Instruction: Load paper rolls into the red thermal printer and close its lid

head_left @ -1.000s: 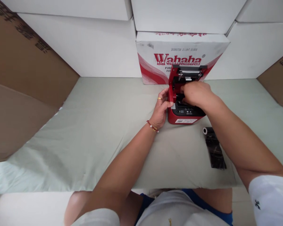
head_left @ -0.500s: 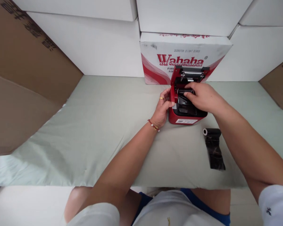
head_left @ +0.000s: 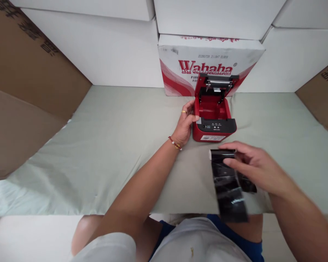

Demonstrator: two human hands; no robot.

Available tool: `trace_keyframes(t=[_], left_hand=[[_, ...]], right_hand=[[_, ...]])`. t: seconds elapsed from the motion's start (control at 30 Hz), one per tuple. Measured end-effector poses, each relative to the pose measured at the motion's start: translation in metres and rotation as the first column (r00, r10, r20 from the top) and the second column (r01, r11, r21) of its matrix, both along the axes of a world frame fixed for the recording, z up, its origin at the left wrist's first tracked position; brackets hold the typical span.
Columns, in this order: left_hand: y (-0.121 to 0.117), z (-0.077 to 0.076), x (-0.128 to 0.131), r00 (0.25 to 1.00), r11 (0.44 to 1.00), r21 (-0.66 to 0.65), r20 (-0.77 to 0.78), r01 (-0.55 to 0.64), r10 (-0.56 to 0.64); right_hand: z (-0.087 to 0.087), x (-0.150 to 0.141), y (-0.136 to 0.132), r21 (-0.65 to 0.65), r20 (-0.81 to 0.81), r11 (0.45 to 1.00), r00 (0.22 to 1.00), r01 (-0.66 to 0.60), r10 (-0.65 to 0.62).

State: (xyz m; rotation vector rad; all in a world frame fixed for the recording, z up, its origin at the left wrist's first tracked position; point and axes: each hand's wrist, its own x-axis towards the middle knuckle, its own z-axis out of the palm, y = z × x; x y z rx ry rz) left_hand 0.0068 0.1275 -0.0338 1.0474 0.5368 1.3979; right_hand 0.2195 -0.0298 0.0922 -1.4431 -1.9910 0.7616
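A small red label printer (head_left: 213,117) stands on the pale green cloth (head_left: 120,145) with its lid up and its red paper bay bare. My left hand (head_left: 185,124) rests against the printer's left side, thumb and fingers pressed on the casing. My right hand (head_left: 251,165) is nearer me, right of centre, holding a black ribbon roll (head_left: 226,182) by its white-cored end; a glossy black strip hangs down from it toward my lap. Part of another black ribbon (head_left: 248,186) lies on the cloth beneath my right hand, mostly hidden.
A white and red Wahaha carton (head_left: 207,62) stands right behind the printer. White boxes (head_left: 104,51) wall the back, brown cartons (head_left: 30,83) close in the left and far right (head_left: 324,94). The cloth's front edge (head_left: 71,213) runs just above my knees.
My right hand came out of the printer bay toward me carrying a black ribbon roll, its strip trailing. The bay now shows bare red. My left hand stayed on the printer.
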Motion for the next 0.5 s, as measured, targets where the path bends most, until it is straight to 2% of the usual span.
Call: trace_keyframes(t=[0.07,0.13,0.2,0.27,0.33,0.4,0.5], left_hand=[[-0.002,0.002,0.0,1.0,1.0,-0.011,0.007,0.008,-0.008],[-0.004,0.005,0.0,1.0,1.0,-0.019,0.021,0.004,-0.004],[-0.005,0.006,0.0,1.0,1.0,-0.023,0.03,0.0,0.001],[-0.005,0.006,0.0,1.0,1.0,-0.029,0.03,0.0,0.001],[-0.005,0.005,0.0,1.0,0.999,-0.037,0.025,0.0,0.001],[-0.003,0.004,0.0,1.0,0.999,-0.039,0.027,0.001,0.0],[-0.002,0.003,0.0,0.999,0.999,-0.033,0.037,0.01,-0.009]], right_hand=[[-0.024,-0.011,-0.009,-0.072,-0.047,0.997,0.999,0.006,-0.009],[-0.036,-0.012,-0.016,-0.059,-0.051,0.997,0.997,0.052,-0.055],[-0.035,0.002,-0.019,-0.027,-0.029,0.988,0.987,0.155,-0.156],[-0.029,0.029,-0.016,0.064,0.039,0.954,0.955,0.291,-0.294],[-0.028,0.061,-0.007,0.162,0.169,0.928,0.917,0.336,-0.361],[-0.034,0.088,0.005,0.124,0.303,0.963,0.915,0.238,-0.265],[-0.051,0.109,0.018,-0.061,0.347,0.995,0.937,0.079,-0.053]])
